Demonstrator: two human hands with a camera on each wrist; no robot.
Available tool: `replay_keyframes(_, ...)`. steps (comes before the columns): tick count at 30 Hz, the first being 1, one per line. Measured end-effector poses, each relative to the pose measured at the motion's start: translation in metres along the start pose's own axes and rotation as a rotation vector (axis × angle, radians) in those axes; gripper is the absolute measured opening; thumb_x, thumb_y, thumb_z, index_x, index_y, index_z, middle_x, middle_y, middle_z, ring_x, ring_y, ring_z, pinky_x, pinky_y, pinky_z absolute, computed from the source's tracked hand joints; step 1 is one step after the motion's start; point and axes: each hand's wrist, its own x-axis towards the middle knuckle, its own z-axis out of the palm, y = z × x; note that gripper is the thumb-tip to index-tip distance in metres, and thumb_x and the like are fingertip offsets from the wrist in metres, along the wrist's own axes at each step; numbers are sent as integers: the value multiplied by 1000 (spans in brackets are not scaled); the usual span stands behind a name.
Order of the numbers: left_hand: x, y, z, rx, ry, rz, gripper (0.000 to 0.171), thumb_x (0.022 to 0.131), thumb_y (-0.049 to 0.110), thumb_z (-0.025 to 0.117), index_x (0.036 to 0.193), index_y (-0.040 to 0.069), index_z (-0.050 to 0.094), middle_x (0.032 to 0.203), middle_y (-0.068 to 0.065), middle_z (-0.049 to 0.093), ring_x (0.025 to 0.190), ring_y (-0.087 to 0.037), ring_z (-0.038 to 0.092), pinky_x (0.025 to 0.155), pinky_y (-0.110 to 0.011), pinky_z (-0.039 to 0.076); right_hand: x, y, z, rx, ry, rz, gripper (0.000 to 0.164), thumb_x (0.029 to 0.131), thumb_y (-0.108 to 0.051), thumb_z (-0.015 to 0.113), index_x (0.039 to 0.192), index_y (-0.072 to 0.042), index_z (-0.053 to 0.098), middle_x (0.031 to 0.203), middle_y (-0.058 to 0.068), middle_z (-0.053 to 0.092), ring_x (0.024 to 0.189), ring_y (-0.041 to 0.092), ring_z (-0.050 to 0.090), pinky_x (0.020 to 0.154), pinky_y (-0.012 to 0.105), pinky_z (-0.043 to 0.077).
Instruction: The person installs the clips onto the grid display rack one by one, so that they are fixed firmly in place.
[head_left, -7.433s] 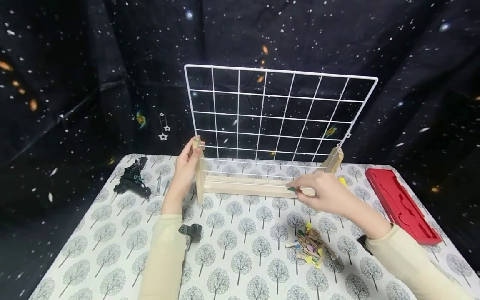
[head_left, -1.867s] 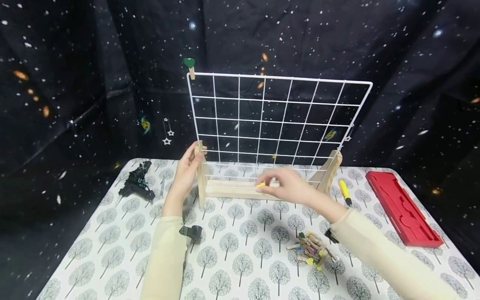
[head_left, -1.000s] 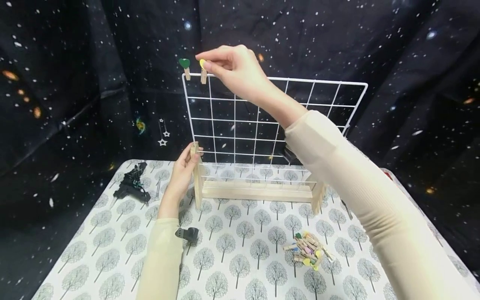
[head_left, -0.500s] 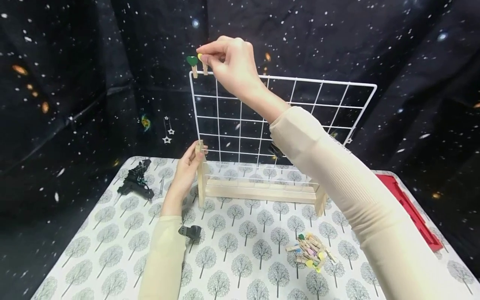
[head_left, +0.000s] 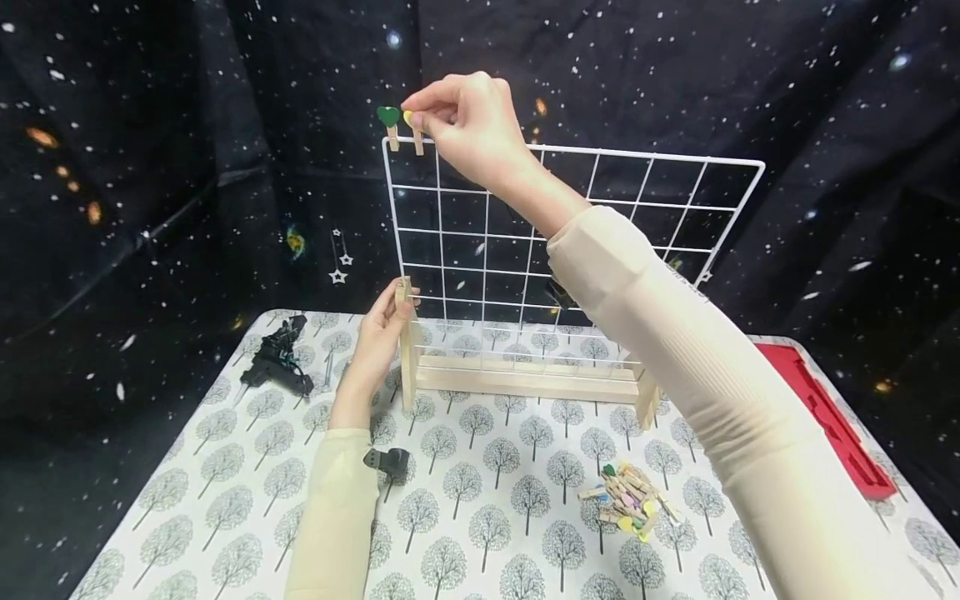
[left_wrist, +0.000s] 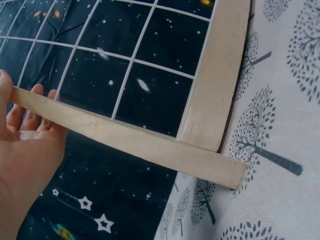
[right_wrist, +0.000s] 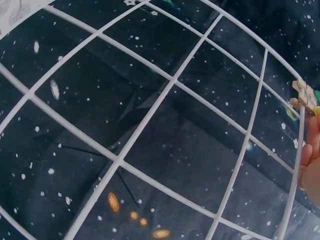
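My left hand (head_left: 377,337) grips the left side post (head_left: 408,354) of a wooden stand, thumb in front. The left wrist view shows this hand (left_wrist: 32,165) at one end of the post. A white wire grid (head_left: 652,156) stands upright in the stand. At its upper left corner sits a clothespin with a green heart (head_left: 387,116). Just right of it, my right hand (head_left: 480,125) pinches a yellow-topped clothespin (head_left: 418,143), its lower end over the top wire. Whether its jaws are clamped there cannot be told. Fingertips partly hide the yellow top.
A pile of small clothespins (head_left: 626,500) lies on the tree-print tablecloth (head_left: 450,550). Black gear (head_left: 277,358) sits at back left. A red tray (head_left: 825,408) lies at right, partly behind my right sleeve (head_left: 675,333). A dark starry cloth hangs behind.
The green-heart clothespin came onto the grid's top corner. My right hand then raised the yellow clothespin from low before the stand to the top wire. My left hand kept its grip.
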Motion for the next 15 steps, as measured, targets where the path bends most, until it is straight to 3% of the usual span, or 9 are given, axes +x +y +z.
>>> replay_keyframes(10, 0, -1, -2, -28, 13, 16, 48, 91, 25, 44, 135, 15, 30, 127, -12, 45, 118, -29, 39, 103, -37, 28, -3, 4, 1, -46, 23, -81, 21, 85, -24, 56, 100, -14, 67, 81, -2, 68, 59, 3, 54, 50, 15, 34)
replay_keyframes(15, -1, -2, -2, -21, 11, 21, 48, 91, 25, 44, 135, 15, 29, 128, -13, 44, 117, -27, 41, 102, -38, 29, -7, 4, 4, -58, 44, -117, 23, 86, -23, 54, 104, -14, 64, 87, -3, 67, 66, 0, 56, 55, 13, 38)
